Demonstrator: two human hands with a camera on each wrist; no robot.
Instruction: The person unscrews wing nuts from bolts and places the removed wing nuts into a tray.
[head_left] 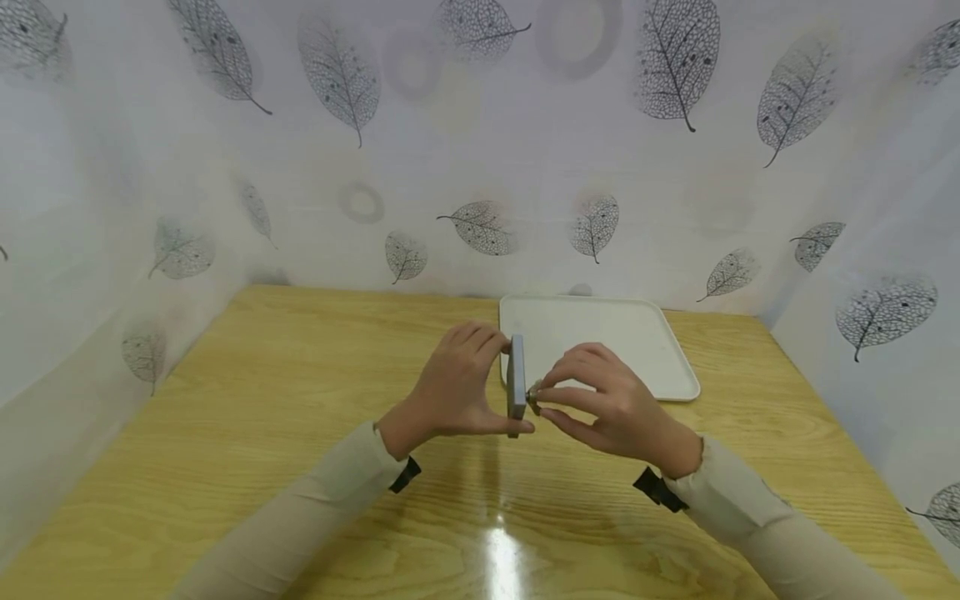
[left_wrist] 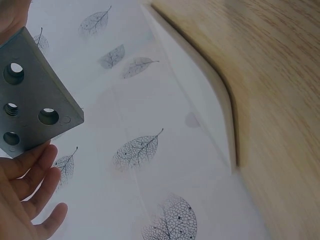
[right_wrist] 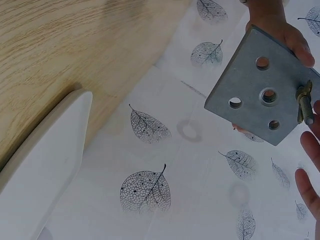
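My left hand [head_left: 459, 383] grips a grey metal plate [head_left: 516, 375] by opposite edges, holding it upright above the table. Several round holes show through the plate [left_wrist: 35, 90] in the left wrist view. From its right face a threaded bolt [right_wrist: 306, 107] sticks out, with a brass-coloured wing nut [right_wrist: 301, 95] on it close to the plate. My right hand [head_left: 603, 400] has its thumb and fingertips at this wing nut [head_left: 534, 397], pinching it. Only some fingers of the right hand show at the edge of the right wrist view, beside the bolt.
A white rectangular tray [head_left: 600, 333] lies on the wooden table [head_left: 337, 350] behind the hands, toward the right. Pale cloth with a leaf print [head_left: 285, 167] hangs around the back and sides.
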